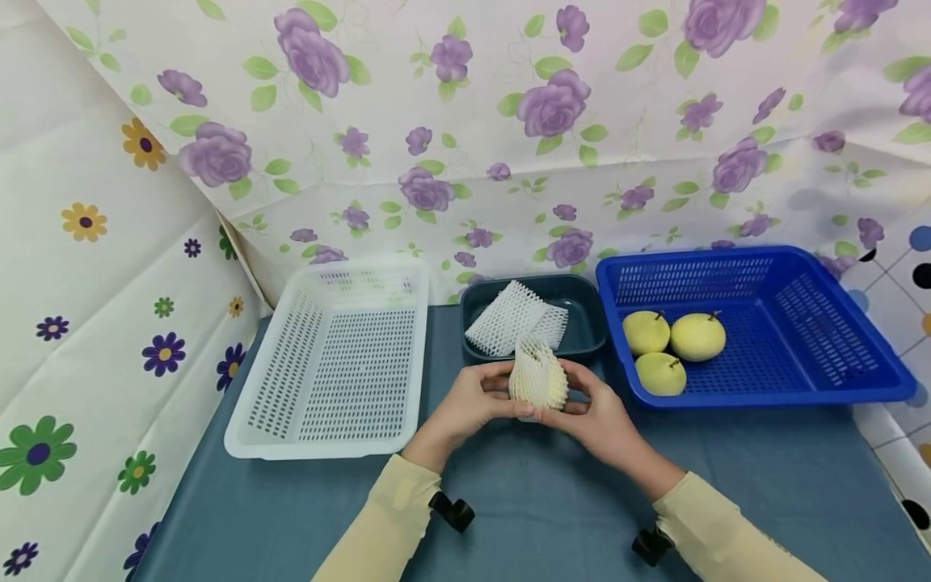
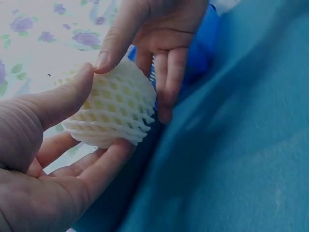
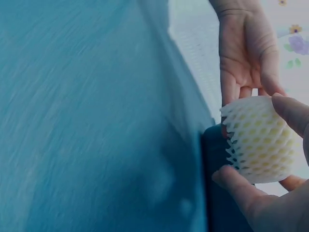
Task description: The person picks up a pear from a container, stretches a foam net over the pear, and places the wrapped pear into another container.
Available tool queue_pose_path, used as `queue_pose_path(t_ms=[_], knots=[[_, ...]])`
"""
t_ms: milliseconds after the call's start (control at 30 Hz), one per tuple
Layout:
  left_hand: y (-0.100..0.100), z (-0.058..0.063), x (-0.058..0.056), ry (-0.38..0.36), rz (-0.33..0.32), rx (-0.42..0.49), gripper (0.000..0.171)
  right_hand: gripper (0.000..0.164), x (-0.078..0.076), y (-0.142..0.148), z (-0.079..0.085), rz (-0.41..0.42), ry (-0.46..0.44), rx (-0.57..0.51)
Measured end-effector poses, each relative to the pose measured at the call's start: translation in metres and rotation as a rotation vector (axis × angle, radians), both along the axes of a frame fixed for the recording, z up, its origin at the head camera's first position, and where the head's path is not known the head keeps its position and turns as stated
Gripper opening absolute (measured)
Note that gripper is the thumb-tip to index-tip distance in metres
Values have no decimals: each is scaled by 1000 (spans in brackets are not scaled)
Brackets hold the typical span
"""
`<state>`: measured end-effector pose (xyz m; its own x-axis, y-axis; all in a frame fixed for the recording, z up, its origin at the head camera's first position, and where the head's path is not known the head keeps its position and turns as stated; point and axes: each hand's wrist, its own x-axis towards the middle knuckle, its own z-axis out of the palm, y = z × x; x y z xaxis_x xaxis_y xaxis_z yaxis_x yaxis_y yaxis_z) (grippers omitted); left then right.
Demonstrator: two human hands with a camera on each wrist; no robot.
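Note:
A yellow pear (image 1: 538,386) in a white foam net (image 2: 118,108) is held up between both hands, in front of the dark green tray. From the left side, my left hand (image 1: 465,408) grips it with thumb and fingers around the netting. My right hand (image 1: 602,420) holds the opposite side, and the two thumbs come close together on the near side. Pale yellow skin shows through the mesh in both wrist views. In the head view, the netting's upper end stands loose above the fruit.
Flat foam nets (image 1: 509,319) lie in the dark green tray (image 1: 587,319). To its right, a blue basket (image 1: 793,343) contains three pears (image 1: 697,337). A white perforated basket (image 1: 349,364) stands at left. Floral sheets (image 1: 465,121) rise behind the blue-grey table (image 1: 553,517).

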<state>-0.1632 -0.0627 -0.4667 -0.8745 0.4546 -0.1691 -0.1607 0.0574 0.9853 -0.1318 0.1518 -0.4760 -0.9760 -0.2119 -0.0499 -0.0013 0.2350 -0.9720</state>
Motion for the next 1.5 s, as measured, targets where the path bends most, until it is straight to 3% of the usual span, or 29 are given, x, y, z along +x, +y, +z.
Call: queue_pose_path(t_ms=[200,367,600,833,1000,1133,1233,1367,1500], knots=[[-3,6,-1,-83,22,82,51,82,-2,0,11,3,-96,-149],[0,8,-1,-152,87,161,47,83,-2,2,15,-20,-75,-220],[6,13,3,-237,79,204,51,81,-1,0,16,-82,-51,-240],[8,14,4,-162,127,205,50,74,-2,-2,16,-117,-37,-165],[10,13,6,-56,139,158,48,71,-2,-4,17,-146,-38,-175],[14,13,6,108,244,121,42,69,-3,-7,18,-190,-44,-139],[18,17,7,185,307,112,40,69,-4,-8,20,-232,-47,-83],[21,24,9,171,279,103,44,68,-5,-10,23,-261,-21,-36],[21,28,8,116,266,106,50,64,-3,-9,28,-212,8,-36]])
